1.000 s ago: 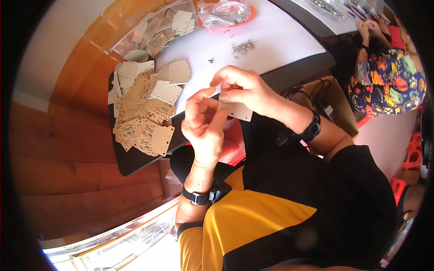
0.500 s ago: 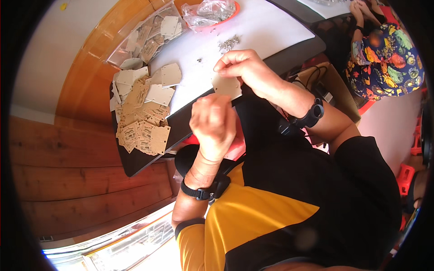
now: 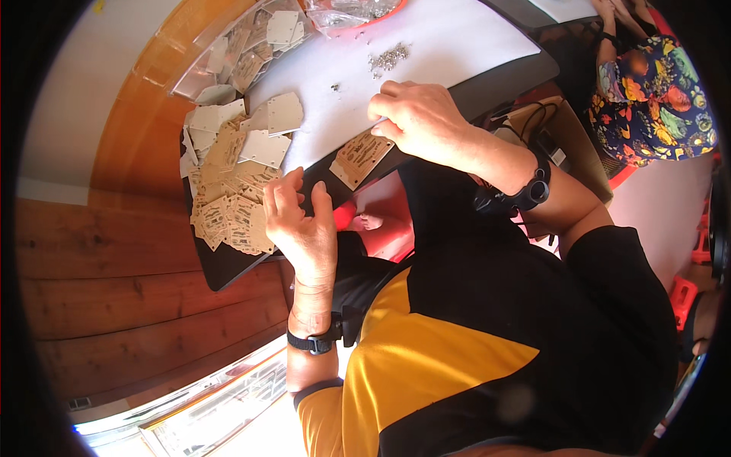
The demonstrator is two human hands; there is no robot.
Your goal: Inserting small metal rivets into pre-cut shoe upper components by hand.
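A thin plate (image 3: 361,158) with printed brown paper facing up and small corner holes sits at the table's near edge. My right hand (image 3: 420,122) is closed at its upper right corner, thumb against the fingers; a thin pale edge shows at the pinch. My left hand (image 3: 303,228) holds nothing, its thumb and fingers spread. It is nearest the pile of brown-papered plates (image 3: 232,213) on the table's left end. Several cream-white plates (image 3: 266,148) lie at the back of that pile.
Small metal hardware (image 3: 388,59) lies heaped on the white tabletop (image 3: 320,114), with a few loose bits nearby. Behind stand a clear bin of plates (image 3: 244,57) and an orange-rimmed container with plastic bags (image 3: 354,14). A cardboard box (image 3: 582,145) and another person (image 3: 647,99) are at right.
My left hand has let go of the plate, moved left and opened. The plate now shows its brown printed side instead of a pale one. My right hand stays near the same spot.
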